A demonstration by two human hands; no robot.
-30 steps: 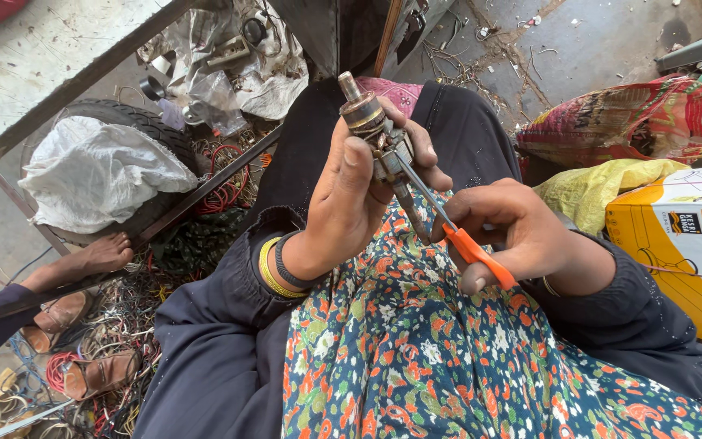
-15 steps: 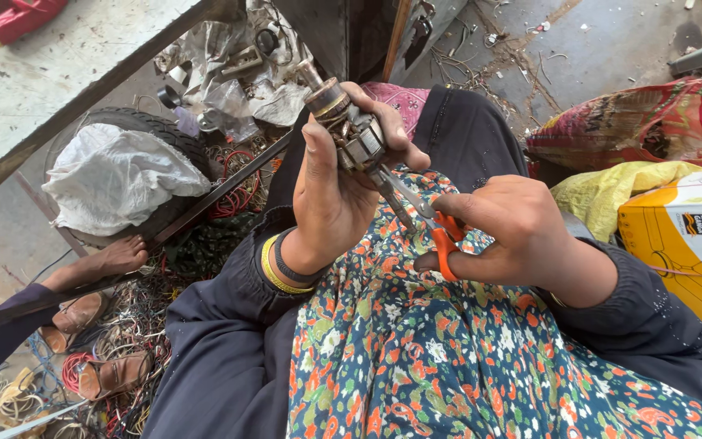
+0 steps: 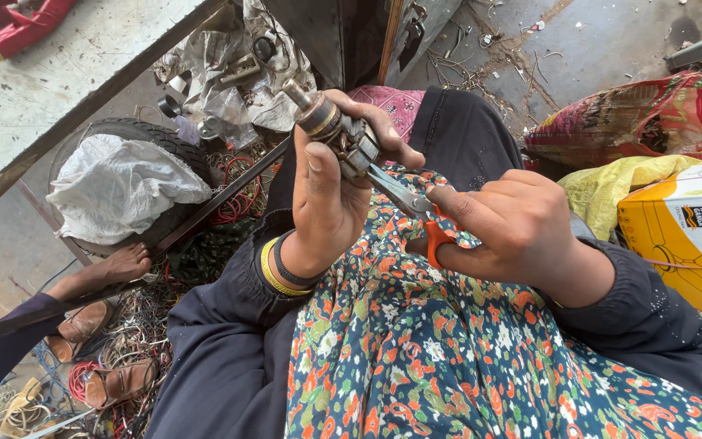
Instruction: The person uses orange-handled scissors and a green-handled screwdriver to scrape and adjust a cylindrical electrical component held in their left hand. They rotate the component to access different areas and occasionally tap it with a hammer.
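While the left hand (image 3: 331, 191) stood raised over the lap with its wrist bent back and its thumb pointing up, it was clenched round a small cylindrical metal motor part with a copper-coloured band and a short shaft (image 3: 331, 130), and there was the piece, held high at the top of the fist, shaft tilted up and to the left! Yellow and black bangles (image 3: 279, 268) sat on that wrist above a dark navy sleeve (image 3: 221, 341). Over came the right hand (image 3: 513, 232) from the right side, knuckles up, fingers curled tight through the orange plastic handles of a pair of steel-bladed scissors (image 3: 416, 211). The blades ran up and left, their tips right against the lower end of the motor part; whether they were cutting into it could not be told. Both forearms rested over a dark floral-print cloth (image 3: 448, 358) across the lap. Down at the left, a bare foot (image 3: 115, 268) lay beside a black rubber tyre (image 3: 144, 134) holding a crumpled white plastic bag (image 3: 119, 187), with tangled wires (image 3: 136, 366) below. At the right edge sat a yellow and white cardboard box (image 3: 684, 236).
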